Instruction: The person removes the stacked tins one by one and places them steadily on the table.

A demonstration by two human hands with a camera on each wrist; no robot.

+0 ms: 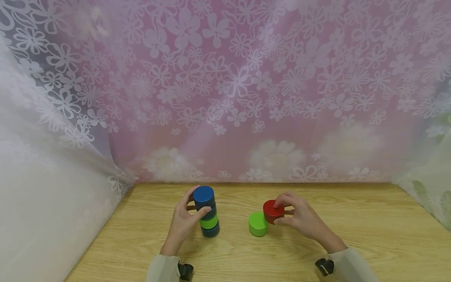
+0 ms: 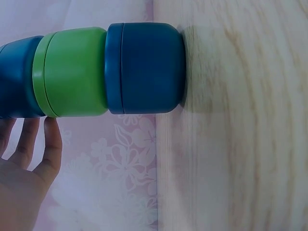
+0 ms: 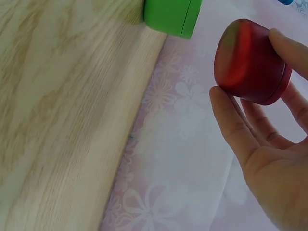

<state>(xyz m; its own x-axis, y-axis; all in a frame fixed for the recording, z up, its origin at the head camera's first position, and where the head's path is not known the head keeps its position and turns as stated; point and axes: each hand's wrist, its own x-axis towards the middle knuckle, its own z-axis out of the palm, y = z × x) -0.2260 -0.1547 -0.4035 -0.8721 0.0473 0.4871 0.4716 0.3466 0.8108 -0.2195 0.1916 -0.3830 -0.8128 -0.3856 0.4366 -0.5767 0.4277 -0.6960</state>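
Small round lidded tins are stacked upright at centre left in the head view: a blue tin (image 1: 203,196) on top, another blue one below it, then a green tin (image 1: 209,222) and a blue bottom tin (image 2: 147,67) standing on the table. My left hand (image 1: 183,221) grips the upper blue tins from the left, thumb in front and fingers behind. Raised off the table, a red tin (image 1: 273,212) is pinched by my right hand (image 1: 303,217) between thumb and fingers. A loose green tin (image 1: 258,225) stands on the table just left of the red one, partly overlapped by it.
The wood-grain table (image 1: 232,262) runs back to a pink flowered curtain (image 1: 225,149). Pale curtain sides (image 1: 42,196) border it at left and right. A black wrist strap (image 1: 325,267) sits at each sleeve.
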